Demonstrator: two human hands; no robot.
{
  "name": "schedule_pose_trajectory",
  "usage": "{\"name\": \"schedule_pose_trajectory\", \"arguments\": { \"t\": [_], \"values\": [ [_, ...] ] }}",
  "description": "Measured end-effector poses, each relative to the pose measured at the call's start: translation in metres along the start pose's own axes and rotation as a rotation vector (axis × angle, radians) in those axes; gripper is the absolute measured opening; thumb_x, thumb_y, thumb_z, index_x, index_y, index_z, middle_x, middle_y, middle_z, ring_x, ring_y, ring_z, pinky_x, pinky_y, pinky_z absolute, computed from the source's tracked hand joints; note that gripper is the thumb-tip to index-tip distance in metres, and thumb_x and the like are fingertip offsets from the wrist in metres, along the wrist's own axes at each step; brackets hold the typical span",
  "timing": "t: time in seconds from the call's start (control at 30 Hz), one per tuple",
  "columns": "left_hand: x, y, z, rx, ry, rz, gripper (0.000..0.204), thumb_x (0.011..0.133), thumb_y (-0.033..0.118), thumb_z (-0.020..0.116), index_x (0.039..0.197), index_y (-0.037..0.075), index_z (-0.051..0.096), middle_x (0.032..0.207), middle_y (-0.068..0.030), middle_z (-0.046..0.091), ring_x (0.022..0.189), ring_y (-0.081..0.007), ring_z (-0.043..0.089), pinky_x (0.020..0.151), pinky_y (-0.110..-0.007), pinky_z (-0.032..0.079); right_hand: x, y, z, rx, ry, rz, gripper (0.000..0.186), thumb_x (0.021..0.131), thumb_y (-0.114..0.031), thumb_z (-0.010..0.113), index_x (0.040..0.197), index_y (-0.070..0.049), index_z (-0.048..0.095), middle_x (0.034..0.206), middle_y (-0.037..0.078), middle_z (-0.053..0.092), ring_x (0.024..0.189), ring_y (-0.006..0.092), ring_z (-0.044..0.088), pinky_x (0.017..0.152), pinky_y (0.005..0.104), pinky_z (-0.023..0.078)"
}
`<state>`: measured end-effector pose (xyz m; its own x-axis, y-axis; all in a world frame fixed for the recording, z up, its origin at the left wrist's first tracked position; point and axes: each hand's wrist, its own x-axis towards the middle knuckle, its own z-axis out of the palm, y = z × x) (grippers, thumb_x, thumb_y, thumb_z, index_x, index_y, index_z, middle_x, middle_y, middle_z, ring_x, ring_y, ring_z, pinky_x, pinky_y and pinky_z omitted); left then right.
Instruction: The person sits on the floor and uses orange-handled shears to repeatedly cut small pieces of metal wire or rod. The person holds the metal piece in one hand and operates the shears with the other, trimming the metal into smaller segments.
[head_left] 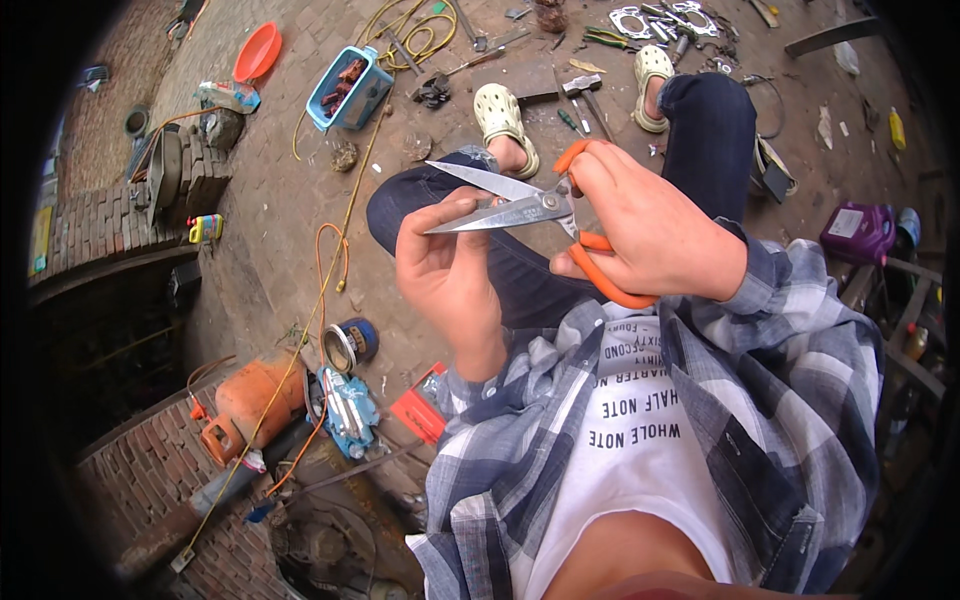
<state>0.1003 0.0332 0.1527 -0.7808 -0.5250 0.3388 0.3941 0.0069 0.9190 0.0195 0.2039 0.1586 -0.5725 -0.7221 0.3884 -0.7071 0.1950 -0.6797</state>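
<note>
A pair of scissors (520,210) with steel blades and orange handles is held up above my lap, its blades spread apart and pointing left. My right hand (655,225) grips the orange handles, one loop at the top and the other below. At the lower blade, my left hand (450,275) has its fingers and thumb bent around the metal, touching it near the tip. The upper blade stands free above those fingers. Part of the left fingertips is hidden behind the lower blade.
Hammers (583,88), pliers (608,38) and metal parts (680,22) lie on the ground beyond my feet. A blue basin (372,95) holds dark reddish pieces. Leftward are an orange gas cylinder (262,400), a tin (350,345) and a yellow cord (365,180). A purple jug (858,232) stands right.
</note>
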Motion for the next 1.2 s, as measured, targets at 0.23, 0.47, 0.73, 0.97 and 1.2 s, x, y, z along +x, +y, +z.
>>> {"name": "schedule_pose_trajectory", "arguments": {
  "t": [0.23,0.47,0.73,0.97,1.2],
  "values": [
    [-0.001,0.002,-0.003,0.010,0.039,-0.085,0.018,0.083,-0.008,0.061,0.099,-0.005,0.055,0.102,-0.0177,0.064,0.089,-0.0189,0.065,0.078,-0.026,0.054,0.002,-0.001,-0.005,-0.042,-0.062,0.005,0.064,0.074,-0.034,0.075,0.112,0.008,0.045,0.105,0.021,0.051,0.102,0.0361,0.049,0.090,0.0397,0.041],
    [-0.002,0.001,0.006,-0.131,0.083,-0.075,0.014,0.084,-0.007,0.061,0.096,-0.004,0.056,0.101,-0.0182,0.064,0.094,-0.0205,0.063,0.085,-0.030,0.050,0.006,-0.002,0.003,-0.076,0.063,0.049,0.067,0.067,-0.033,0.079,0.111,0.006,0.046,0.102,0.019,0.050,0.097,0.0347,0.050,0.085,0.0401,0.043],
    [-0.004,-0.002,0.006,-0.148,0.083,-0.047,0.016,0.085,-0.003,0.063,0.099,-0.003,0.056,0.102,-0.0170,0.064,0.095,-0.0202,0.063,0.085,-0.030,0.052,0.008,-0.001,0.005,-0.159,0.106,0.035,0.067,0.064,-0.034,0.080,0.108,0.005,0.047,0.099,0.018,0.048,0.094,0.0340,0.050,0.082,0.0406,0.044],
    [-0.003,-0.002,0.001,-0.229,0.047,-0.140,0.017,0.084,-0.001,0.064,0.099,-0.003,0.057,0.102,-0.0160,0.064,0.094,-0.0197,0.063,0.085,-0.032,0.052,0.009,0.002,0.006,-0.136,0.103,-0.002,0.071,0.065,-0.038,0.079,0.110,0.006,0.045,0.099,0.019,0.048,0.098,0.0356,0.049,0.085,0.0412,0.044],
    [0.000,-0.001,0.001,-0.298,0.047,-0.182,0.015,0.084,-0.001,0.064,0.097,-0.002,0.057,0.099,-0.0142,0.065,0.092,-0.0200,0.064,0.085,-0.033,0.052,0.011,0.004,0.010,-0.086,0.088,-0.021,0.075,0.065,-0.040,0.080,0.111,0.007,0.044,0.101,0.022,0.049,0.099,0.0377,0.050,0.085,0.0421,0.044]
  ]
}}
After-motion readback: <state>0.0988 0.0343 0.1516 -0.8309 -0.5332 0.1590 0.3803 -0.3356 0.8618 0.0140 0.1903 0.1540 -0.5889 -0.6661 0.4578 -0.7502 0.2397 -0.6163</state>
